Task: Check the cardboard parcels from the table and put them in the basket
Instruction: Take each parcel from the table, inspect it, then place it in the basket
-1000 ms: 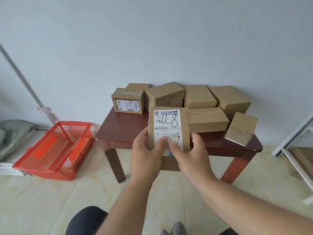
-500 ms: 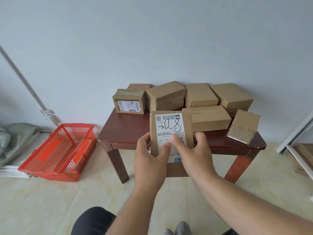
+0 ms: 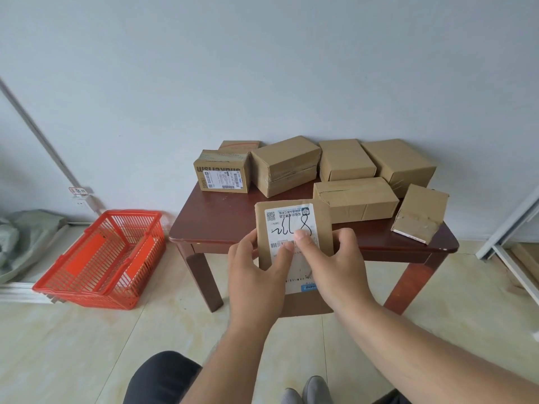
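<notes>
- Step in hand: checking. One flat cardboard parcel is held upright in front of the surface, its white shipping label turned toward the camera, handwriting and barcode readable.
- Left hand: grip clamped on the parcel's left edge, thumb lying across the label, remaining fingers hidden behind the cardboard.
- Right hand: grip clamped on the parcel's right side, thumb pressed on the label near the handwriting, fingers curled round the right edge.
- Location of item: off the surface, in the air just ahead of its front edge, between both hands.
- Remaining stock: seven other parcels on the surface, one of them mostly hidden at the back.
- Destination: red basket on the floor, left of the surface, well apart from the hands; no parcel visible inside.
- Next move, judged: carry the parcel leftward and down, then release it over the basket; one hand likely suffices.
</notes>
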Demonstrator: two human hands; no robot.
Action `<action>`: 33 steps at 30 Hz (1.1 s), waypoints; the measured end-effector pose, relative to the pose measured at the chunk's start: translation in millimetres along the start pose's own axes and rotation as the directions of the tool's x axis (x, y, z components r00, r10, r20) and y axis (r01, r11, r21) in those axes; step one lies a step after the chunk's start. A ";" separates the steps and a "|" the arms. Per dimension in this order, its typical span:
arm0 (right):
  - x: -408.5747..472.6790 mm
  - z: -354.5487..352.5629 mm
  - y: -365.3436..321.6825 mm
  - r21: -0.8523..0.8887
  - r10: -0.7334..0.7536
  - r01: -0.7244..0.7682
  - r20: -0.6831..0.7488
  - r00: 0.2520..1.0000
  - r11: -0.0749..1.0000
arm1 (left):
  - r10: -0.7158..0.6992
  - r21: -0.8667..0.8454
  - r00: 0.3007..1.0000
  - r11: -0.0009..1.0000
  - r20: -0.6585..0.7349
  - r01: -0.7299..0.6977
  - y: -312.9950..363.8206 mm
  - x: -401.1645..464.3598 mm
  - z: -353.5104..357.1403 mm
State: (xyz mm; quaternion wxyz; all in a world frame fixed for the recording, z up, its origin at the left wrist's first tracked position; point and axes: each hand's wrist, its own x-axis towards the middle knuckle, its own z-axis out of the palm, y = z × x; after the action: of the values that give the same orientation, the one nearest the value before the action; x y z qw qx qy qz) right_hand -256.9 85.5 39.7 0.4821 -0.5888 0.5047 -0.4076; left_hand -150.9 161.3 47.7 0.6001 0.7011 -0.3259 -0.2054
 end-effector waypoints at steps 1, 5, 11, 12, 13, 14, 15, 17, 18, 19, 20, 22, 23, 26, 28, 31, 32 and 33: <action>-1.1 -0.6 -1.7 0.001 0.010 -0.010 0.008 1.000 1.000 | -0.007 0.011 1.000 1.000 0.001 0.007 -0.4 -0.6 -0.2; -4.3 -1.2 -1.5 -0.044 -0.027 0.028 0.012 1.000 0.999 | -0.033 0.009 0.999 0.999 -0.021 0.033 0.3 2.4 -1.9; -9.3 0.5 -0.3 -0.078 -0.141 0.143 0.029 0.990 0.987 | -0.052 0.043 0.995 0.998 -0.084 0.056 3.3 11.4 -3.7; -8.4 0.2 -1.1 -0.073 -0.134 0.135 0.022 0.991 0.988 | -0.044 0.053 0.995 0.997 -0.085 0.049 2.7 10.8 -3.7; -6.7 0.1 -2.7 -0.057 -0.120 0.120 0.011 0.993 0.991 | -0.034 0.060 0.996 0.997 -0.082 0.039 2.4 9.2 -3.3; -4.4 0.3 -3.7 -0.039 -0.098 0.098 -0.002 0.995 0.994 | -0.028 0.065 0.997 0.997 -0.076 0.033 2.4 6.9 -2.7; -2.4 0.5 -5.6 -0.021 -0.076 0.076 -0.012 0.997 0.997 | -0.023 0.068 0.997 0.997 -0.069 0.028 1.7 4.5 -1.8; 0.4 2.1 -7.6 0.011 -0.029 0.029 -0.022 0.999 1.000 | -0.025 0.054 0.998 0.998 -0.049 0.027 0.4 0.2 -1.2; 0.8 3.2 -7.9 0.024 -0.010 0.010 -0.025 1.000 1.000 | -0.032 0.041 0.999 0.999 -0.034 0.033 0.6 -1.0 -2.0; 0.6 3.5 -7.2 0.030 0.002 -0.001 -0.027 1.000 1.000 | -0.033 0.031 0.999 0.999 -0.017 0.034 0.2 -1.2 -3.0; -0.4 3.4 -6.1 0.031 0.005 -0.004 -0.029 1.000 1.000 | -0.029 0.019 1.000 0.999 0.001 0.029 -0.3 -0.7 -3.8; -3.5 3.4 -3.8 0.003 -0.026 0.026 -0.033 0.999 1.000 | -0.025 -0.010 1.000 1.000 0.015 0.026 -1.4 2.3 -5.9; -5.7 3.6 -2.8 -0.020 -0.059 0.059 -0.037 0.998 0.998 | -0.028 -0.017 0.999 0.999 0.017 0.028 -0.9 3.4 -6.9; -12.3 3.1 0.3 -0.051 -0.129 0.126 -0.064 0.990 0.991 | -0.020 -0.010 0.999 1.000 0.036 0.020 1.9 2.8 -8.9; -14.7 2.2 0.3 -0.030 -0.097 0.095 -0.057 0.994 0.995 | 0.003 0.015 0.999 1.000 0.053 -0.004 1.6 -0.2 -10.3; -14.9 1.5 -4.9 0.035 0.012 -0.010 -0.042 0.999 0.999 | 0.033 0.047 0.997 0.998 0.075 -0.037 0.8 -3.4 -10.6; -14.4 1.6 -8.0 0.047 0.034 -0.032 -0.044 0.998 0.998 | 0.040 0.049 0.996 0.998 0.078 -0.044 1.7 -4.3 -10.4; -14.0 2.0 -10.9 0.065 0.055 -0.052 -0.043 0.998 0.997 | 0.048 0.047 0.995 0.998 0.082 -0.052 2.5 -4.7 -10.3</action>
State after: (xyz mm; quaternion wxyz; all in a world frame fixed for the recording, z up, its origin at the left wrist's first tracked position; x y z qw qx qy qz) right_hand -255.1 99.9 50.1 0.4999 -0.5501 0.5179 -0.4234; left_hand -147.7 171.7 51.7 0.5739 0.6983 -0.3725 -0.2105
